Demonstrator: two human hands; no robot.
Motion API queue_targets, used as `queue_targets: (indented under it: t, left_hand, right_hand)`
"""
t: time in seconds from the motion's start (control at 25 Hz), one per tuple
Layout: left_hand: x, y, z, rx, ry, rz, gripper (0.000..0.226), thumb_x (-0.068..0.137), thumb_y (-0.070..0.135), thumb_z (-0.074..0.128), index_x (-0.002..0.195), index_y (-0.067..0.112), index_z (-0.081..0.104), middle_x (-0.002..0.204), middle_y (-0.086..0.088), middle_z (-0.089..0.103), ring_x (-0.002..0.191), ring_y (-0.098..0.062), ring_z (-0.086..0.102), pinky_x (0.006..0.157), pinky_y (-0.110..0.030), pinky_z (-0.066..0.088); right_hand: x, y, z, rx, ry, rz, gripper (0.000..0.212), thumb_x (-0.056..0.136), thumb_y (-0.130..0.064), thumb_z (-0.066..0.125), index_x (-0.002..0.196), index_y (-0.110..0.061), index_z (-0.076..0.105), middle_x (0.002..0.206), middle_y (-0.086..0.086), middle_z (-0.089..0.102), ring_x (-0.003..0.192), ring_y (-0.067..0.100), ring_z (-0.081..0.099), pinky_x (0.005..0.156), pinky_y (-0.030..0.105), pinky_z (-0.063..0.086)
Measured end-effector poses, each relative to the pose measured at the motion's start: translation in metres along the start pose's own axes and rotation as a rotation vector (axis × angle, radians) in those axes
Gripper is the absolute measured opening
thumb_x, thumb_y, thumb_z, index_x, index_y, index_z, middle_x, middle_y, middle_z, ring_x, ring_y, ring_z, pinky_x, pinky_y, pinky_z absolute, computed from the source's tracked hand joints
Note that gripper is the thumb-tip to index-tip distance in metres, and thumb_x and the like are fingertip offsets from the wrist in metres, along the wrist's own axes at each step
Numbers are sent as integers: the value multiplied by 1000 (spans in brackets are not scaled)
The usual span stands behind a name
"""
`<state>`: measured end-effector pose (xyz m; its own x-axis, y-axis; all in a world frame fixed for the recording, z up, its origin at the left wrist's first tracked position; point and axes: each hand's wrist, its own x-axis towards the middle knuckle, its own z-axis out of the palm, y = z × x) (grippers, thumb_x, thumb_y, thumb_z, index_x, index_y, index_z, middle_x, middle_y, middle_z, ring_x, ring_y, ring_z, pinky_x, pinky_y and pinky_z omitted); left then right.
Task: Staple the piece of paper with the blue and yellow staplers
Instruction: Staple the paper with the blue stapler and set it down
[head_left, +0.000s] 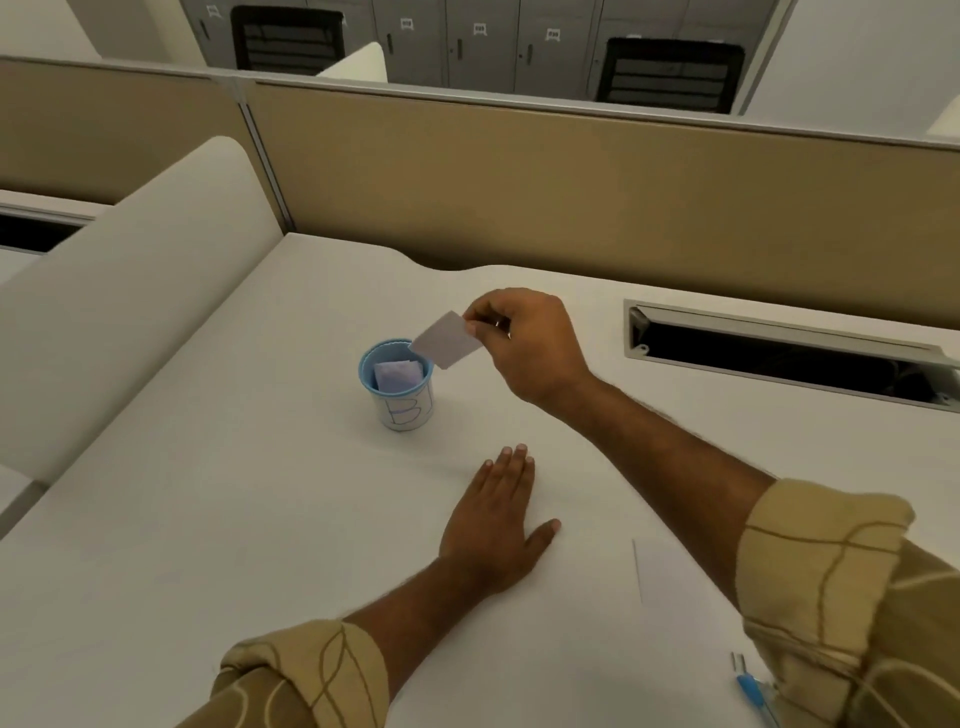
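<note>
My right hand (524, 345) pinches a small white piece of paper (449, 340) between thumb and fingers, holding it in the air just above and to the right of a blue-rimmed paper cup (402, 400). The cup is marked with a blue letter B and holds other folded paper pieces. My left hand (493, 525) lies flat on the white desk (260, 519), palm down, fingers together, holding nothing. A blue stapler (753, 691) shows partly at the bottom right edge, mostly hidden by my right sleeve. No yellow stapler is in view.
A white sheet of paper (670, 571) lies on the desk near my right forearm. A cable slot (779, 351) is open at the back right of the desk. A beige partition (519, 182) runs behind, and a white divider (130, 291) stands at the left.
</note>
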<state>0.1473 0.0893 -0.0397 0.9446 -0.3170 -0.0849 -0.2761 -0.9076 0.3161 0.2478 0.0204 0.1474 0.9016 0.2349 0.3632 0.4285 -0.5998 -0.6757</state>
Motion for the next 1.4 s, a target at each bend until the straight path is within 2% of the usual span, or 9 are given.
queue_targets:
  t: [0.12,0.36,0.56,0.72,0.84,1.0,1.16,1.28,1.4]
  left_hand:
    - [1,0,0,-17,11,-9,85,90,70,10,155,17,-3,165,0,-9,151,-14,-12,119,-33,-10]
    - [-1,0,-6,-51,-2,-9,81,93,66,16,156,17,1,166,-2,0,152,-16,-4,123,-38,1]
    - [-3,1,-9,-126,12,-19,82,91,66,17,156,19,5,166,-1,8,152,-17,2,123,-39,8]
    - [-3,2,-6,-176,25,-29,95,80,75,-7,155,21,12,165,-1,16,152,-20,9,123,-40,11]
    - [-2,3,-4,-213,33,-45,99,76,78,-11,155,23,12,165,-1,15,152,-20,9,123,-40,11]
    - [-2,3,-5,-266,39,-67,104,73,82,-12,154,24,16,164,0,19,151,-19,13,123,-39,13]
    - [-1,1,-3,-57,23,-21,85,90,70,13,156,17,7,166,-3,8,152,-18,3,124,-38,4]
    - [2,-2,-3,6,-26,-25,84,92,67,15,156,16,-4,165,-1,-9,151,-17,-10,121,-34,-9]
    - [0,-3,-4,32,-22,-24,83,93,66,13,155,14,-5,165,-1,-11,151,-16,-12,120,-31,-10]
  right_hand:
    - [20,-2,41,-111,-92,-99,17,90,-12,57,94,-11,74,94,7,75,79,12,52,67,30,50]
    - [28,7,94,-308,-276,-101,19,91,-17,56,94,-12,75,90,9,73,83,20,56,68,32,46]
    - [32,3,112,-390,-308,-77,24,90,-30,61,99,-13,76,96,8,72,93,23,57,78,36,48]
    - [28,1,116,-494,-290,-186,23,88,-29,62,95,-9,72,92,10,70,89,23,56,74,35,45]
    - [30,-1,117,-505,-256,-179,29,89,-31,58,96,-6,71,92,9,70,89,23,55,71,34,41]
    - [26,3,116,-606,-374,-239,27,90,-31,61,110,-13,68,105,8,68,97,23,55,75,34,43]
    - [23,5,91,-454,-278,-112,37,93,-38,55,122,-17,64,110,7,67,100,23,56,77,33,41]
    - [8,17,47,-375,-214,48,41,94,-38,54,130,-18,58,127,8,63,117,26,54,96,39,44]
    - [-30,46,-10,-288,-98,205,37,94,-34,56,126,-17,61,120,7,67,112,24,59,99,39,46]
